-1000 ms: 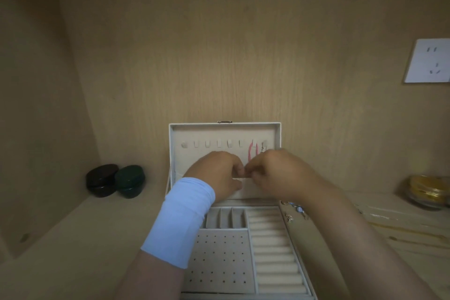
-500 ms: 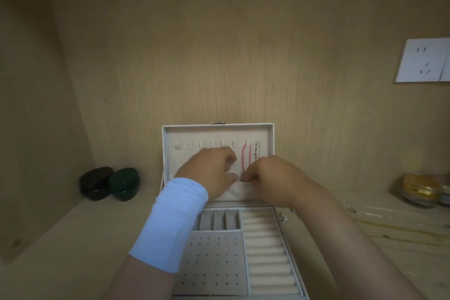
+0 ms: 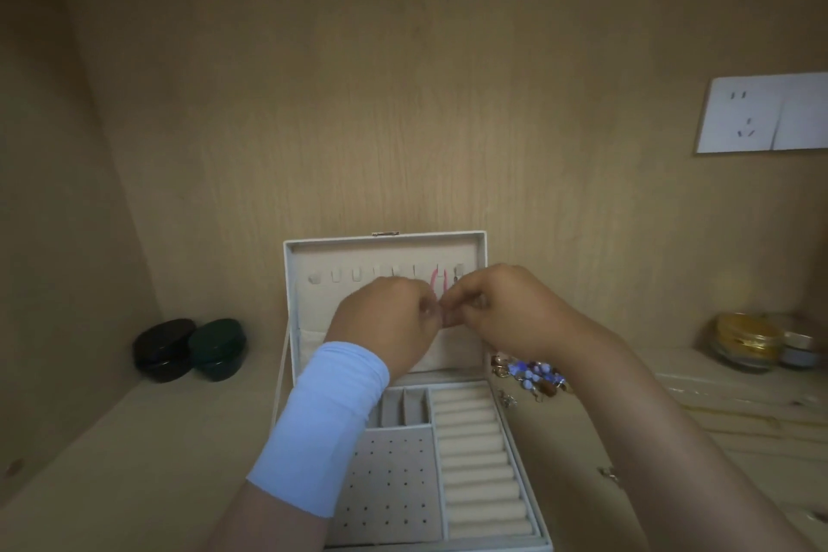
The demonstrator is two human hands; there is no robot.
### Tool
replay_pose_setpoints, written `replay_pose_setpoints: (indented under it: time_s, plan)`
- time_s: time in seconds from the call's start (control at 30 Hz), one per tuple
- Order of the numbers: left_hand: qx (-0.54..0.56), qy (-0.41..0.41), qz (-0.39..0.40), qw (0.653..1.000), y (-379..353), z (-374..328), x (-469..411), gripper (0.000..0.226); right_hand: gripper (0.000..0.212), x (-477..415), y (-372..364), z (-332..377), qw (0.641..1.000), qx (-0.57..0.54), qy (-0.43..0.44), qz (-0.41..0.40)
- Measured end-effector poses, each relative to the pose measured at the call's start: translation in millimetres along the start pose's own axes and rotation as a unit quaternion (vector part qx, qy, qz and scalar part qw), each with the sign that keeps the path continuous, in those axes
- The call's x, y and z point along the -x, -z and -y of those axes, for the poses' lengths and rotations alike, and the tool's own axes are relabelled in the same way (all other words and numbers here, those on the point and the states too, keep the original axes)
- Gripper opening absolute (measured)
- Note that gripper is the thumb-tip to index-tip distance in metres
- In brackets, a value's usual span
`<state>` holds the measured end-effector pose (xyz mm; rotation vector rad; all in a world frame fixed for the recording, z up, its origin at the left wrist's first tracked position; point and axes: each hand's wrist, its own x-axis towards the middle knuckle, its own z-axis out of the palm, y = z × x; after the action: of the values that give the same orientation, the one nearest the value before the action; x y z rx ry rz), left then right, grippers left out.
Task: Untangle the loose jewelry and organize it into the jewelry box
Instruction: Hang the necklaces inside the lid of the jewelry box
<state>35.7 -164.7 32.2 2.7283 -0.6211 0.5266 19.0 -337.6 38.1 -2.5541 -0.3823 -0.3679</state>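
The cream jewelry box (image 3: 385, 238) stands open, its lid upright against the back wall with a row of hooks inside. A pink necklace (image 3: 435, 282) hangs from a hook near the lid's right end. My left hand (image 3: 385, 323), with a light blue sleeve on the wrist, and my right hand (image 3: 506, 309) meet fingertip to fingertip just below that hook, pinching the pink necklace between them. The lower part of the necklace is hidden behind my fingers. A tangle of loose beaded jewelry (image 3: 533, 374) lies on the shelf right of the box, under my right wrist.
The box base shows ring rolls (image 3: 479, 462) and a perforated earring panel (image 3: 390, 484). A black case (image 3: 163, 347) and a green case (image 3: 217, 347) sit at the left. A gold jar (image 3: 743, 338) stands far right, and a wall socket (image 3: 761, 114) is above it.
Both hands have stayed together at the pink necklace, shifting slightly up the lid. The view moved, so the loose beaded jewelry now shows beside the box.
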Motion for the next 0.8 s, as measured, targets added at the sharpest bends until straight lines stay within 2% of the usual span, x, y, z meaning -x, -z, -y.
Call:
replay_pose_setpoints:
  time_s: [0.2, 0.33, 0.5, 0.63, 0.67, 0.77, 0.8]
  plan:
    - [0.057, -0.089, -0.021, 0.994, -8.5, -31.8, 7.6, 0.026, 0.021, 37.0, 48.9, -30.2, 0.998, 0.054, -0.016, -0.012]
    - [0.107, -0.147, 0.003, 0.983, -19.7, -72.7, 14.3, 0.024, 0.018, 78.8, 69.4, -61.7, 0.993, 0.097, -0.055, 0.045]
    - [0.068, -0.185, 0.135, 0.971, -45.3, -136.5, 19.1, 0.020, 0.023, 124.1, 69.2, -92.4, 0.981, 0.123, -0.107, 0.106]
    - [-0.002, -0.143, 0.263, 0.954, -73.7, -156.6, 20.7, 0.013, 0.018, 143.1, 49.7, -111.6, 0.981, 0.104, -0.114, 0.114]
    - [-0.014, -0.132, 0.281, 0.951, -80.3, -157.9, 22.7, 0.006, 0.017, 146.1, 44.3, -116.9, 0.982, 0.095, -0.122, 0.111]
    - [-0.023, -0.114, 0.294, 0.949, -97.1, -154.9, 27.5, 0.016, 0.017, 152.0, 30.9, -129.3, 0.983, 0.070, -0.136, 0.100]
    - [-0.022, -0.106, 0.291, 0.951, -101.5, -152.2, 27.9, 0.011, 0.019, 153.2, 27.2, -131.9, 0.984, 0.065, -0.135, 0.101]
